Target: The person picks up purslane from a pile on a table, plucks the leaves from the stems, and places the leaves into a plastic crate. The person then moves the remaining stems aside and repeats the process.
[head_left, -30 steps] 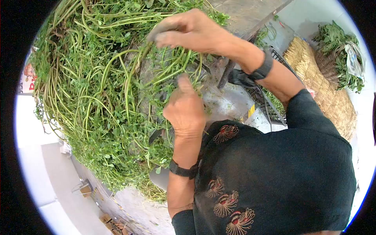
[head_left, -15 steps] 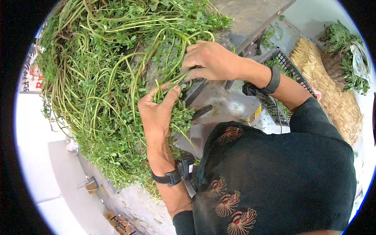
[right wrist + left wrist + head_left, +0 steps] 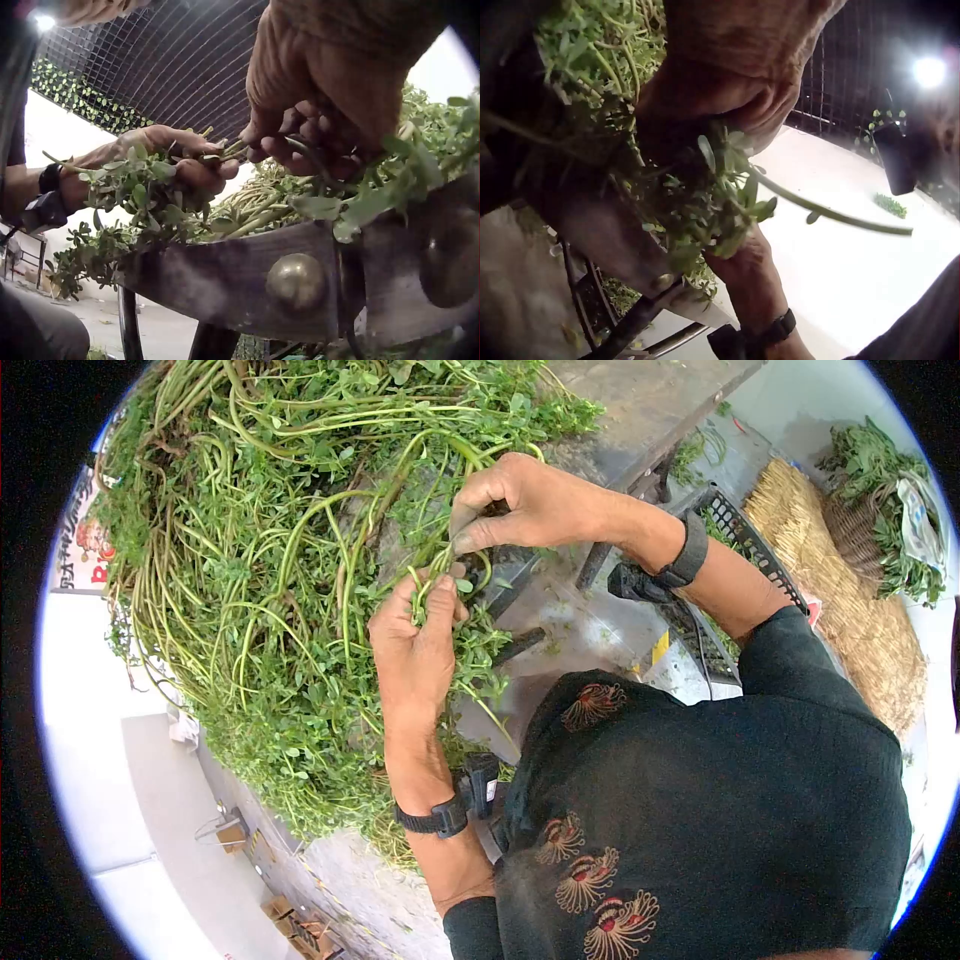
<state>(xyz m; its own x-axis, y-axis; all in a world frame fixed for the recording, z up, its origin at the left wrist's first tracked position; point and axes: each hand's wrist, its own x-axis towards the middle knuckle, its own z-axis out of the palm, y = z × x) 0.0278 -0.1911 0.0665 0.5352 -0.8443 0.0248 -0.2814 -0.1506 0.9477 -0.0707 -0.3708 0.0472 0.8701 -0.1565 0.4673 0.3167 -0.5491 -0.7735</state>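
A large heap of leafy green stems (image 3: pixel 270 560) covers the table's left part in the head view. The left hand (image 3: pixel 415 650) grips a small bunch of stems between thumb and fingers at the heap's right side. Just above it, the right hand (image 3: pixel 535 505) pinches stem ends with thumb and fingertips. In the right wrist view the left hand (image 3: pixel 180 157) holds the leafy bunch (image 3: pixel 142 187), and the right hand (image 3: pixel 322 90) has its fingers curled on the stems beside it. Leaves (image 3: pixel 720 202) hang below the left hand (image 3: pixel 727 75) in the left wrist view.
The table's dark edge (image 3: pixel 225 277) carries a round metal stud (image 3: pixel 295 281). To the right in the head view are a black plastic crate (image 3: pixel 755 545), a straw mat (image 3: pixel 850 600) and a basket (image 3: pixel 850 530) with leafy greens (image 3: pixel 865 460). Cardboard pieces (image 3: pixel 300 930) lie at the lower left.
The hands were apart a second ago, the right raised over the heap. Both came together at the stems, the left gripping a bunch; since then they have shifted only slightly.
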